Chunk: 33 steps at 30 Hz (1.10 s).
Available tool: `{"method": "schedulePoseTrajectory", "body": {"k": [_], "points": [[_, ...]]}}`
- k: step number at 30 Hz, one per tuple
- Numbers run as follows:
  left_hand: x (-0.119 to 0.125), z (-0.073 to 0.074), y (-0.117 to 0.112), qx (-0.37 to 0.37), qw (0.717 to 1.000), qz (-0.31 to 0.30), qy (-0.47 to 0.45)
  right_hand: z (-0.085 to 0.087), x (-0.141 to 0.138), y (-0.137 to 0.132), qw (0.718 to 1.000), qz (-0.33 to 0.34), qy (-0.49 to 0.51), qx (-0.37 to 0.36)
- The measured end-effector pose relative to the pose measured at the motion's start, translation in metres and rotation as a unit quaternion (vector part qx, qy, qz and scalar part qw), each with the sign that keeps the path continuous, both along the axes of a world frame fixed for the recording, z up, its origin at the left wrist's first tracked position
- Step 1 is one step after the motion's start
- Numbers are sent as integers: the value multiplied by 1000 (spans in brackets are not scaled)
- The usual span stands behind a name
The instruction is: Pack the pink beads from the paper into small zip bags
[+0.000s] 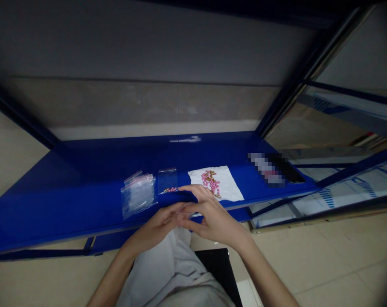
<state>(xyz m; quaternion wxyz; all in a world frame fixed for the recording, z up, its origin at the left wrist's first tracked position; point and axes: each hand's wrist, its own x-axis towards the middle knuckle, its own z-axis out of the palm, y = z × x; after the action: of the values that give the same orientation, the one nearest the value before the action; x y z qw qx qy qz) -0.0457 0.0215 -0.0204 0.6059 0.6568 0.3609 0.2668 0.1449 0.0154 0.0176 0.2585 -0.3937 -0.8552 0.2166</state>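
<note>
My left hand (158, 228) and my right hand (212, 215) hang together just over the front edge of a blue metal shelf (84, 204). Their fingertips meet, and I cannot tell whether something small lies between them. Right behind my right fingers is a small clear zip bag (167, 180) with pink beads low inside it. To its left lies a larger clear zip bag (138, 195). A white sheet (227, 183) to the right holds a heap of pink beads (210, 183) and small gold pieces (211, 174).
A pixelated, blurred object (272, 169) with a black part lies at the shelf's right end. Dark blue frame bars (311, 72) rise on the right. A beige tiled floor (324, 260) lies below, with a black seat (220, 270) beneath my lap, which is covered in pale cloth (170, 273).
</note>
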Motion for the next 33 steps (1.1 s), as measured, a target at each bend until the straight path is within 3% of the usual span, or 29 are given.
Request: {"method": "schedulePoseTrajectory", "body": {"k": [4, 8, 13, 15, 17, 20, 21, 26, 33], "points": [[2, 2, -2, 2, 999, 18, 36, -7, -1, 2, 1000, 2, -23, -10], [1, 4, 0, 18, 998, -26, 48, -11, -3, 1, 998, 35, -28, -46], [1, 8, 6, 7, 998, -25, 53, 1, 15, 7, 991, 81, 52, -95], [2, 10, 7, 10, 999, -2, 42, 4, 36, 14, 992, 49, 78, -82], [4, 10, 8, 13, 999, 29, 38, -1, 62, 24, 995, -58, 65, -46], [8, 8, 8, 6, 996, 78, 32, -24, 100, 40, 964, -259, -64, -2], [10, 7, 8, 4, 996, 89, 30, -33, 110, 45, 950, -292, -106, -7], [17, 6, 8, 15, 989, 146, 14, -65, 133, 58, 961, -258, -93, -32], [18, 6, 8, 25, 982, 185, -42, -68, 121, 62, 967, -244, -64, -43]]}}
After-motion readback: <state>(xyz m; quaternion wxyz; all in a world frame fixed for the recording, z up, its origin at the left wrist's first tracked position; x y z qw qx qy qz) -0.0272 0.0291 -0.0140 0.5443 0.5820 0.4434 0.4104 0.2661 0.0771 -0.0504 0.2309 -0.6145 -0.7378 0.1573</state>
